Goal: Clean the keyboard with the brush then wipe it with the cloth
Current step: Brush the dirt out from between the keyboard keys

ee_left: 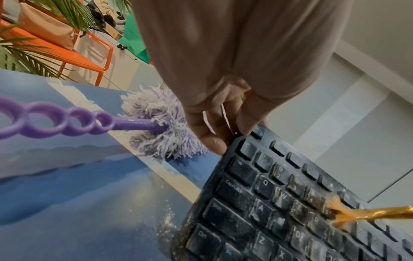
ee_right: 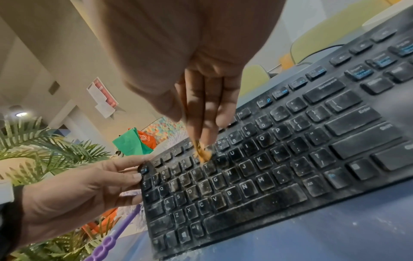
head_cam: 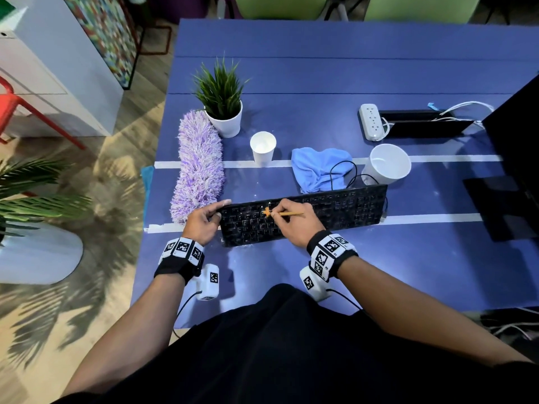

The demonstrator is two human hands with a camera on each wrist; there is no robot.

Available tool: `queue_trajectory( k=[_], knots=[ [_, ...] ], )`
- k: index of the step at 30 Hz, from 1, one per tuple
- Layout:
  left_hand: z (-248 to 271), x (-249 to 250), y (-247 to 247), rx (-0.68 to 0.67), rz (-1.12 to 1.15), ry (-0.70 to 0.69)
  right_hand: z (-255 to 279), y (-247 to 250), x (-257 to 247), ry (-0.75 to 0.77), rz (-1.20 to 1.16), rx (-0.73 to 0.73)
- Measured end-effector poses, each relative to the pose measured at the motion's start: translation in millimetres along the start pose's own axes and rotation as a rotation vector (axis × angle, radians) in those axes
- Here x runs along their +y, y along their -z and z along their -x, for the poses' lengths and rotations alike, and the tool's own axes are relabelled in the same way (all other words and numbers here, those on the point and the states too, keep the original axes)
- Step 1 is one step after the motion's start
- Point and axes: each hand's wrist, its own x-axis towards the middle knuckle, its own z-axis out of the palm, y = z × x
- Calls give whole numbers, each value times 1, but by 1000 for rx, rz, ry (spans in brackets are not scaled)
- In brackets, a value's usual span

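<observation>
A dusty black keyboard point(head_cam: 320, 214) lies on the blue table point(head_cam: 320, 83) in front of me. My right hand point(head_cam: 287, 218) pinches a thin orange brush point(head_cam: 287, 213), whose bristles point(ee_right: 202, 154) touch the keys near 5 and T. My left hand point(head_cam: 204, 218) steadies the keyboard's far left corner, with straight fingertips point(ee_left: 245, 128) and the thumb point(ee_left: 212, 143) against its edge point(ee_right: 143, 171). A crumpled blue cloth point(head_cam: 319, 167) lies just behind the keyboard, under the black cable.
A purple fluffy duster point(head_cam: 199, 164) lies left of the keyboard, its handle point(ee_left: 55, 121) pointing toward me. Behind stand a potted plant point(head_cam: 223, 103), a paper cup point(head_cam: 262, 147), a white bowl point(head_cam: 389, 163) and a power strip point(head_cam: 371, 121). A monitor point(head_cam: 513, 147) is at the right.
</observation>
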Motion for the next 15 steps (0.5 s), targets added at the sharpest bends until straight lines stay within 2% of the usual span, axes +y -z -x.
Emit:
queue_trajectory(
  k=[3, 7, 11, 15],
  knots=[
    [-1, -1, 2, -2, 7, 7, -3, 0, 0, 5, -7, 61],
    [0, 1, -1, -11, 8, 13, -6, 1, 4, -60, 98, -100],
    [1, 1, 0, 6, 12, 15, -5, 4, -1, -43, 81, -67],
    [-1, -2, 1, 3, 9, 37, -3, 1, 3, -96, 124, -167]
  ],
)
